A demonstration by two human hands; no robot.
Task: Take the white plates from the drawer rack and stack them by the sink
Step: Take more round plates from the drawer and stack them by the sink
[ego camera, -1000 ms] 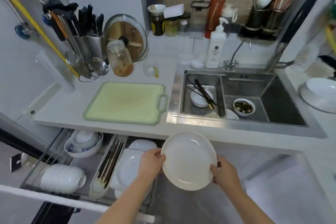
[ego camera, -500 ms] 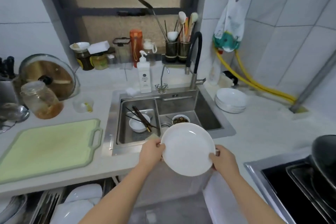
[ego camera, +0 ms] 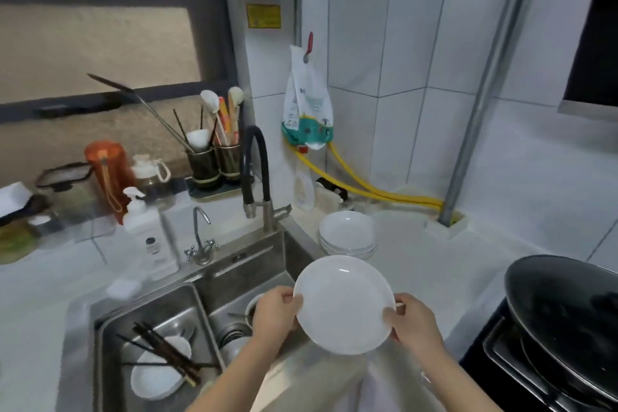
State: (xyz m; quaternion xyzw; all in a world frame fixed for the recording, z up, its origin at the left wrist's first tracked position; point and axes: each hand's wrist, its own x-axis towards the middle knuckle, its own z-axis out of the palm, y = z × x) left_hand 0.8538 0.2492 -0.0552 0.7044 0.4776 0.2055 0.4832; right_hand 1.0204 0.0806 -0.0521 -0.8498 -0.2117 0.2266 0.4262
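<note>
I hold one white plate (ego camera: 344, 304) in both hands, in the air over the right edge of the sink (ego camera: 297, 244). My left hand (ego camera: 276, 314) grips its left rim and my right hand (ego camera: 413, 323) grips its right rim. Just beyond the plate, a stack of white plates (ego camera: 347, 234) stands on the counter right of the sink, close to the faucet (ego camera: 257, 170). The drawer rack is out of view.
The sink holds a bowl with dark chopsticks (ego camera: 160, 368) and another dish behind my left hand. A black wok (ego camera: 565, 318) sits on the stove at the right. A soap bottle (ego camera: 150, 237), utensil holders (ego camera: 214, 164) and yellow hoses (ego camera: 368, 191) line the back.
The plate has gone up and to the right, from above the open drawer to over the sink's right edge near the stack. The view turned right and the drawer left the frame.
</note>
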